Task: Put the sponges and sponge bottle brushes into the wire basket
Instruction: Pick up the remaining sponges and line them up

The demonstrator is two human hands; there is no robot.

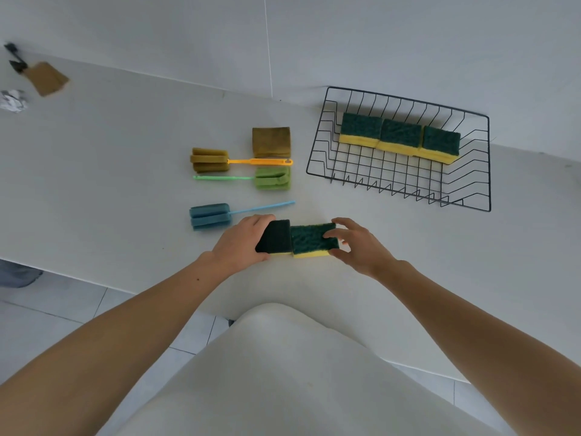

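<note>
Two green-topped yellow sponges lie side by side near the counter's front edge. My left hand [240, 243] grips the left sponge [276, 236]; my right hand [355, 242] pinches the right sponge [312, 240]. The black wire basket [465, 196] stands at the right back with three green-and-yellow sponges [399, 135] in a row along its far side. On the counter lie an orange-handled bottle brush [210, 159], a green bottle brush [272, 178], a blue bottle brush [210, 216] and a brown sponge [271, 141].
At the far left corner of the white counter [125, 158] sit a brown cardboard-like piece [47, 78], dark clips [15, 59] and crumpled foil [12, 100]. A tiled wall rises behind. Floor tiles show below the counter edge.
</note>
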